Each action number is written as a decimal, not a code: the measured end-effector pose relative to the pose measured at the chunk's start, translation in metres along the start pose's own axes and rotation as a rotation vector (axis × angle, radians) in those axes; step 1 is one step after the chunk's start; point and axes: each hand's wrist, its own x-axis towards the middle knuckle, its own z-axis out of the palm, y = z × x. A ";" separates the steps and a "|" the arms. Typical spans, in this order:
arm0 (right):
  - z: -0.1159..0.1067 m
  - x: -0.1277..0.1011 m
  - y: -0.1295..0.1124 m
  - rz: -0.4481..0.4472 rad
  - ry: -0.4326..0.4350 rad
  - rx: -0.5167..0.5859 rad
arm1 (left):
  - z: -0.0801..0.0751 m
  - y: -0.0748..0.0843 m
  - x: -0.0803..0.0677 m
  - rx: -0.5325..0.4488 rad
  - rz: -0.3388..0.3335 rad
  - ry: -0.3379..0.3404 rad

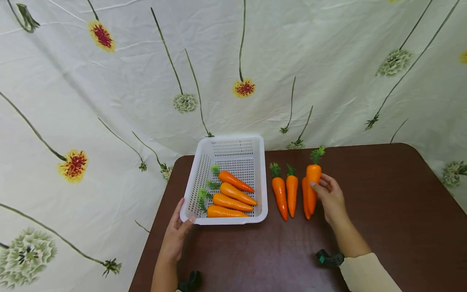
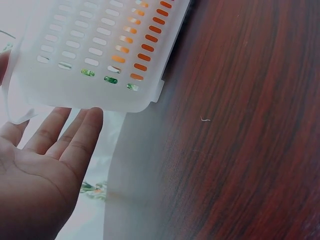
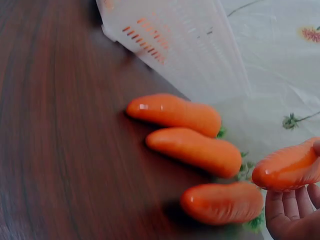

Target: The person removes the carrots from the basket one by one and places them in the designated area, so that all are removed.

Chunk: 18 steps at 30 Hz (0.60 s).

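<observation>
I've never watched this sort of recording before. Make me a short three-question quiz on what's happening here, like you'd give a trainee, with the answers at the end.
1. How many carrots lie inside the white basket?

2. True or false: the left hand holds a carrot.

3. Seen from the head camera, where do the three carrots resting on the table lie?
A) Left of the basket
B) Between the basket and the right hand
C) Behind the basket

Key:
1. Four.
2. False; it touches the basket's near left corner.
3. B.
</observation>
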 end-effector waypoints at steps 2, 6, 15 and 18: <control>-0.003 0.001 0.002 0.015 0.010 -0.019 | 0.000 0.000 0.000 -0.003 -0.002 -0.002; -0.010 0.004 0.005 0.034 0.039 -0.057 | 0.000 0.001 0.000 -0.005 -0.002 -0.007; -0.022 0.008 0.013 0.061 0.011 -0.209 | 0.001 0.001 0.000 -0.006 -0.001 -0.004; -0.026 0.008 0.015 0.071 -0.018 -0.295 | 0.001 0.000 0.000 -0.007 -0.001 -0.002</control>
